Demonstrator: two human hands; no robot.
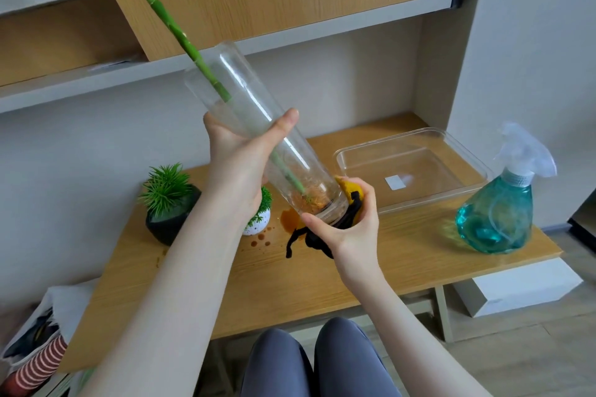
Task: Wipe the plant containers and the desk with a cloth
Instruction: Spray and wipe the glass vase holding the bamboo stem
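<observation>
Hands gripping glass vase (pixel 258 126), cloth (pixel 350 203) at base, blank white sticker (pixel 396 182) in tray (pixel 458 151)

Desk (pixel 322 284) front bare, passable; potted plants (pixel 167 203) block left; tray (pixel 412 167), spray bottle (pixel 496 213) block right.

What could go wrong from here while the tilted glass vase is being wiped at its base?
The glass vase is tilted and held only by the left hand, so it may slip. The bamboo stalk could slide out. The cloth in the right hand hangs over the brown spill and might smear it.
</observation>
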